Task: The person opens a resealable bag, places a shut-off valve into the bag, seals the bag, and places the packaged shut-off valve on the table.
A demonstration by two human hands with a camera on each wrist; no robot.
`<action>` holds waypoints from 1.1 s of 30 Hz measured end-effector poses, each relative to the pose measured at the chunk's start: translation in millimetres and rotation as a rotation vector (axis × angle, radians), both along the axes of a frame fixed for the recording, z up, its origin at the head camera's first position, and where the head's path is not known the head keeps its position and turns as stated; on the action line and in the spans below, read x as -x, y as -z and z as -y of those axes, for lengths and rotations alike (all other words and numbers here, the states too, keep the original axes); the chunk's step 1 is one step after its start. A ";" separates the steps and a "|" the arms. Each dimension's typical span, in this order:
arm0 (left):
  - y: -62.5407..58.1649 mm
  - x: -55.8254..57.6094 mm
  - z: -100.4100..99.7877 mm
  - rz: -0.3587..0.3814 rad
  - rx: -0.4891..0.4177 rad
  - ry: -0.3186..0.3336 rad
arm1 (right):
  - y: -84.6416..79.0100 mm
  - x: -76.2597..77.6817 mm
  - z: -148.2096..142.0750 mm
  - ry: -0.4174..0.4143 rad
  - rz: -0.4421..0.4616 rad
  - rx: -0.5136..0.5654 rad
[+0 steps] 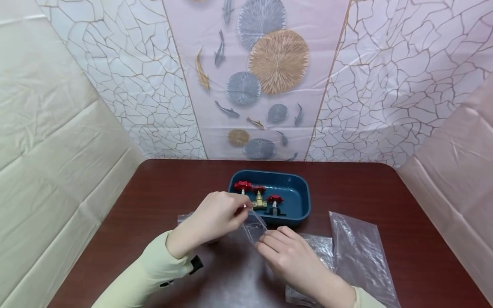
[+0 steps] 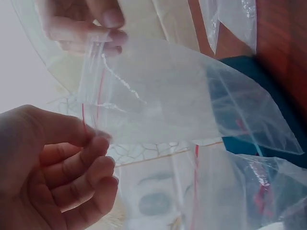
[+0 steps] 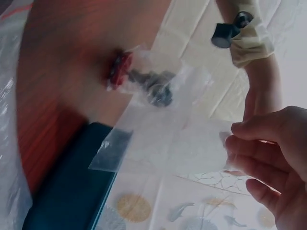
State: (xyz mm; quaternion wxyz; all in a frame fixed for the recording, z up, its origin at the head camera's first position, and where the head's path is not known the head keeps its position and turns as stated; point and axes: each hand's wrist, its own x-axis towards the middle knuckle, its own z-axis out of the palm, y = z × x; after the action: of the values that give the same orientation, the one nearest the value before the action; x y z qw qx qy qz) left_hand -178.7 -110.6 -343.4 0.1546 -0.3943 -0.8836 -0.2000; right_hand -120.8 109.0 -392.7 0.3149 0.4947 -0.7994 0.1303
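Left hand (image 2: 57,172) (left-wrist view, lower left) and right hand (image 2: 84,26) (upper left) both have fingers pinching the zip bag (image 2: 158,96) mid-frame, so imo gentle tension near the seal (image 2: 100,91) works best.

valves (image 1: 259,202) lie in the tray (image 1: 295,202), held bag (image 1: 254,227) before it, flat bags (image 1: 362,250) right.

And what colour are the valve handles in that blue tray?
Red; the valve handles show best in the head view.
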 end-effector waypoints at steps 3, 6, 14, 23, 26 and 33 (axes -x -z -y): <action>-1.7 -1.5 -0.7 -0.018 -0.004 -0.006 | 0.3 -2.3 0.5 -0.021 -0.015 0.044; -0.8 -2.7 0.6 -0.021 -0.005 -0.020 | 0.1 -4.0 1.5 -0.030 -0.015 0.070; 2.5 -3.4 2.8 0.022 -0.019 -0.017 | 3.1 -6.1 1.6 -0.032 0.029 0.091; 14.8 -8.2 8.7 0.000 0.015 -0.021 | -20.3 1.2 -18.2 -0.126 0.058 0.055; 19.1 -11.2 14.0 -0.012 0.015 -0.030 | -45.3 4.0 -31.2 -0.141 -0.011 0.137; 24.2 -12.1 20.5 0.024 0.012 -0.039 | -85.0 13.4 -45.1 -0.049 -0.073 0.259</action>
State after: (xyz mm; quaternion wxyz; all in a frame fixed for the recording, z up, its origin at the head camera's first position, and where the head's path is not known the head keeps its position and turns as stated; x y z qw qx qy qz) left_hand -166.6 -131.1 -367.7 0.1457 -0.3756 -0.8939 -0.1964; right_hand -134.2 154.1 -307.6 0.4015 0.4739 -0.7516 0.2220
